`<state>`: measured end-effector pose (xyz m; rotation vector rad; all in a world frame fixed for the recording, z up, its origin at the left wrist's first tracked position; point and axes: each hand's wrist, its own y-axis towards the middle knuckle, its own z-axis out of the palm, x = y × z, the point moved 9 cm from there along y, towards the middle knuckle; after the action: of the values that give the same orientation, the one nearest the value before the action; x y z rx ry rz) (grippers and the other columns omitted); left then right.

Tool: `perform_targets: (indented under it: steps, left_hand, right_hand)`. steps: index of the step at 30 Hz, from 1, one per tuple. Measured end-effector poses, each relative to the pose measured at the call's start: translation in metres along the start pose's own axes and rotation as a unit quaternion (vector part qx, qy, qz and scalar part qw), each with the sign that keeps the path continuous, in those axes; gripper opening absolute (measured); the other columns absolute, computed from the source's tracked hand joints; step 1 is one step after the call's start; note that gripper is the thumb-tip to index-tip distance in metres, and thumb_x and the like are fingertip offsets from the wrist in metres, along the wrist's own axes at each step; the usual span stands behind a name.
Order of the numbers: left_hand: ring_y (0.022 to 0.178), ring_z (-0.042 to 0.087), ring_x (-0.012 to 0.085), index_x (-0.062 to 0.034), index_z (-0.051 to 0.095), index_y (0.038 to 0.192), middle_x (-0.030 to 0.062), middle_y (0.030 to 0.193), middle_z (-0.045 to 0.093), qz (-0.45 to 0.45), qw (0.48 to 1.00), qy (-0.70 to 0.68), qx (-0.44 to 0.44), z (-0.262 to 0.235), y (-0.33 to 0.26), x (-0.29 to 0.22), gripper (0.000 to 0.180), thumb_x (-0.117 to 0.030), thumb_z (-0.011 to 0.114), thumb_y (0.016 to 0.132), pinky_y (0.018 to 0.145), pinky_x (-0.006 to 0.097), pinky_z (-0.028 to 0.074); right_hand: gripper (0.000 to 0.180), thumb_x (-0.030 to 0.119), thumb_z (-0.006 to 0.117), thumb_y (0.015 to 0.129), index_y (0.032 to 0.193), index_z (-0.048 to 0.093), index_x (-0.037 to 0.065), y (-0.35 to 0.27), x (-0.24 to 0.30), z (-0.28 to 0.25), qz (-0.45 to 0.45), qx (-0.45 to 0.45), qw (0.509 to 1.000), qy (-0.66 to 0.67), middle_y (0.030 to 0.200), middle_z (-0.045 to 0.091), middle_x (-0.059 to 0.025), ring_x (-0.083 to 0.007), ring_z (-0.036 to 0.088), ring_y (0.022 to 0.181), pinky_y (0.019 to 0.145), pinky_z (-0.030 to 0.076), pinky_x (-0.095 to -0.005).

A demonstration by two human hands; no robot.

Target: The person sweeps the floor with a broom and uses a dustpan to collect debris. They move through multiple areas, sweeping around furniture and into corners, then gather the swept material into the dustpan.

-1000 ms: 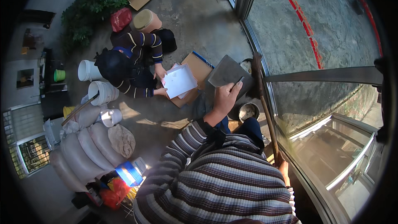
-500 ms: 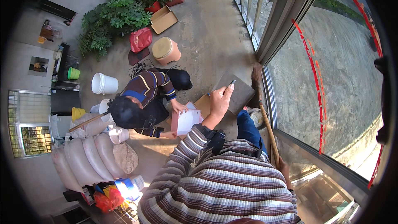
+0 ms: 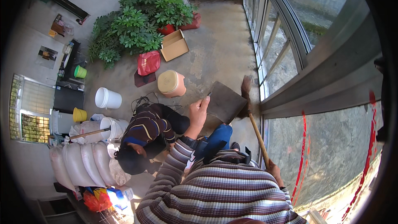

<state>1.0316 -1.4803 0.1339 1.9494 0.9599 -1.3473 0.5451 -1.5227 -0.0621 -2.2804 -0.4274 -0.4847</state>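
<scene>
Right hand [image 3: 273, 170], low and to the right, is holding a broom [image 3: 258, 138] near the top of its wooden handle, fingers wrapped close. Left hand [image 3: 198, 116] is sitting further forward, closed in a narrow grip with the thumb up; a small dark tip is showing past the thumb, probably the handle of the dustpan [image 3: 227, 104], the rest being hidden

Dustpan is lying forward and right of the left hand, which is the nearer of the two. Broom's long axis is running from the right hand forward and slightly left, bristles [image 3: 246, 88] pointing away from the body and resting just beside the pan's right corner; whether they are touching it, cannot tell. Glass wall's metal frame [image 3: 290, 110] is standing close on the broom's right

Floor [image 3: 211, 45] is stretching out ahead. A co-worker [image 3: 150, 125] is crouching to the left, head down, hands mostly hidden. A round-edged stool [image 3: 171, 84] is standing beyond, a red bag [image 3: 148, 63] and an open cardboard box [image 3: 175, 49] lying farther off, near a leafy plant [image 3: 137, 29]
</scene>
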Motion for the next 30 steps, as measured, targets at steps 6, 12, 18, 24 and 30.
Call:
perform_targets:
  steps: [6,12,18,24,30]
  left_hand:
    - [0.054,0.026,0.0056,-0.0037,0.035,0.056,-0.0046,0.054,0.027,-0.023,0.999,-0.041,-0.003,0.041,0.15,0.018,0.05,-0.035,0.057,0.089,0.046,0.028,0.02]
    - [0.052,0.026,0.0077,-0.0006,0.038,0.057,-0.0024,0.053,0.026,-0.029,0.998,-0.047,0.014,0.083,0.322,0.011,0.051,-0.036,0.057,0.089,0.045,0.031,0.022]
    - [0.053,0.026,0.0065,-0.0023,0.036,0.057,-0.0049,0.054,0.026,-0.05,0.996,-0.069,0.037,0.132,0.478,0.011,0.052,-0.037,0.056,0.09,0.045,0.03,0.021]
    - [0.05,0.025,0.0062,-0.0033,0.035,0.055,-0.0052,0.052,0.027,-0.067,0.994,-0.09,0.005,0.18,0.646,0.025,0.051,-0.034,0.055,0.09,0.044,0.03,0.019]
    - [0.039,0.026,0.0027,-0.0138,0.04,0.054,-0.0083,0.048,0.031,-0.06,0.99,-0.122,-0.043,0.189,0.806,0.002,0.044,-0.034,0.061,0.088,0.036,0.022,0.019]
  right_hand:
    - [0.05,0.015,0.06,0.07,0.119,0.049,0.012,0.134,0.084,-0.074,0.01,-0.003,1.0,-0.009,0.091,0.062,-0.0221,-0.0407,0.059,0.085,0.074,0.048,-0.0481]
    - [0.043,0.015,0.061,0.071,0.113,0.051,0.011,0.251,0.187,-0.157,-0.003,0.006,1.0,-0.013,0.091,0.062,-0.0204,-0.04,0.059,0.085,0.071,0.047,-0.0474]
    - [0.04,0.018,0.066,0.067,0.105,0.055,0.01,0.364,0.243,-0.223,0.029,-0.025,0.999,-0.011,0.088,0.063,-0.0213,-0.0404,0.06,0.084,0.07,0.048,-0.0468]
    - [0.044,0.026,0.065,0.072,0.111,0.05,0.012,0.527,0.302,-0.283,0.003,-0.015,0.999,-0.043,0.088,0.063,-0.0216,-0.0403,0.06,0.083,0.072,0.048,-0.0472]
    - [0.039,0.019,0.063,0.07,0.105,0.048,0.011,0.689,0.41,-0.376,-0.047,-0.008,0.998,-0.033,0.085,0.063,-0.0196,-0.0396,0.06,0.081,0.069,0.048,-0.0484]
